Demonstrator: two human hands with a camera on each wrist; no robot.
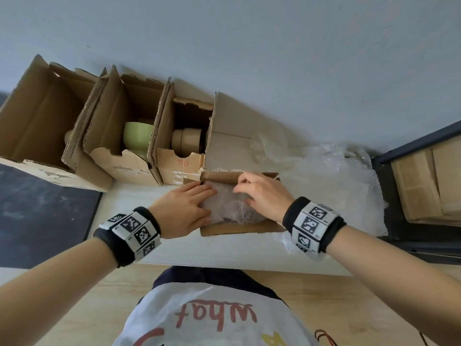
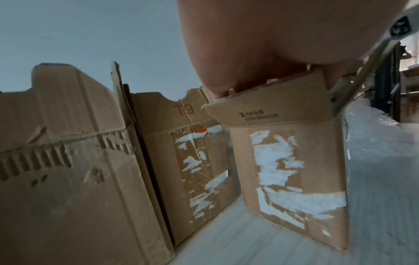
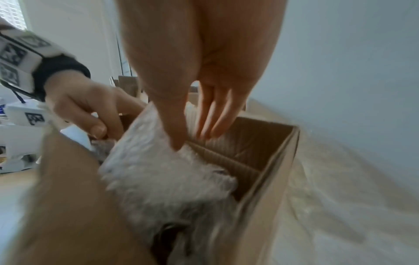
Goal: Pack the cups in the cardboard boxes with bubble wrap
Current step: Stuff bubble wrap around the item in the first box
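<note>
A small open cardboard box (image 1: 237, 229) stands at the table's front, with a bubble wrap bundle (image 1: 224, 208) filling it. Something dark shows under the wrap (image 3: 163, 170) in the right wrist view; no cup is plainly visible there. My left hand (image 1: 199, 203) reaches over the box's left edge, its fingers lying fairly straight on the wrap. My right hand (image 1: 240, 196) pinches a fold of the wrap between thumb and fingers near the far wall. The box's side (image 2: 290, 170) carries torn white tape.
Three taller open boxes line the back: an open left one (image 1: 37, 116), a middle one holding a green cup (image 1: 137, 136), and a "T9" box (image 1: 179, 168) holding a beige cup (image 1: 185, 141). Loose bubble wrap (image 1: 331, 176) covers the table's right; a dark shelf (image 1: 424, 156) stands beyond.
</note>
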